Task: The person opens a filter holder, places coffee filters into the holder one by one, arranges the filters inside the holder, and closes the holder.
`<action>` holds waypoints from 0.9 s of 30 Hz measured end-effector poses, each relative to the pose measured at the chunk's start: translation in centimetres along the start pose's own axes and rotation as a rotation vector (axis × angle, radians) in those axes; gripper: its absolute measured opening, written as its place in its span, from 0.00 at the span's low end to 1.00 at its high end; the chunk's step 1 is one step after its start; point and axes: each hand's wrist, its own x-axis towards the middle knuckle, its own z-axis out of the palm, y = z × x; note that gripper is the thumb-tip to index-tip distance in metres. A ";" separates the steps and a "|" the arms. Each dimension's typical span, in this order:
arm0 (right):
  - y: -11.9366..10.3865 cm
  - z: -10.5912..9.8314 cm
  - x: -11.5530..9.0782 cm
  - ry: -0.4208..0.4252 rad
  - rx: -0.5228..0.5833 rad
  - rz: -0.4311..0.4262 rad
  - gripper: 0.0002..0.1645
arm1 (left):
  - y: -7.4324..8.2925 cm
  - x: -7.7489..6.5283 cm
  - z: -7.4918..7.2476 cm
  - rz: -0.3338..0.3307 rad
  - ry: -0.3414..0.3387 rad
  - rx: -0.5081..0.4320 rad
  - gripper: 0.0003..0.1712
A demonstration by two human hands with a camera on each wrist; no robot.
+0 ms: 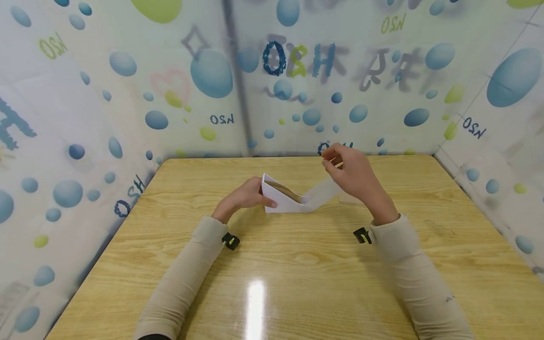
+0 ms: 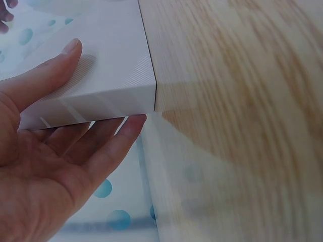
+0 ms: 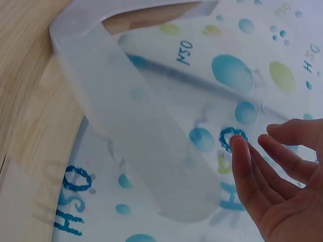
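A white open-topped box (image 1: pixel 282 202) with a slanting upper edge stands on the table, its brown inside showing. My left hand (image 1: pixel 248 192) grips its left end. In the left wrist view the thumb (image 2: pixel 63 68) lies on the broad white face and the fingers (image 2: pixel 113 146) are along the narrow side. A pale translucent flap (image 3: pixel 146 146) with a rounded end slants up from the box's low right end. Close to that flap's end hovers my right hand (image 1: pixel 352 171), fingers loosely bent, holding nothing; the right wrist view shows a gap between them.
Behind the right hand, a flat pale piece (image 1: pixel 352 200) lies on the wooden table (image 1: pixel 306 274). Curtains (image 1: pixel 272 104) printed with blue and green spots hang behind the table and along both sides.
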 end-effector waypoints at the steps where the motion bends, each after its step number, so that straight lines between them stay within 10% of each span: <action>1: 0.3 -0.3 0.0 0.008 0.005 0.006 0.12 | 0.0 0.0 0.0 -0.001 0.001 0.002 0.24; 18: 4.7 -2.6 0.1 0.066 0.033 0.182 0.18 | -0.2 0.1 0.0 0.000 0.005 0.007 0.25; 27: 7.1 -2.7 -0.2 -0.073 0.000 0.304 0.20 | -0.2 0.1 -0.1 0.009 0.006 0.002 0.25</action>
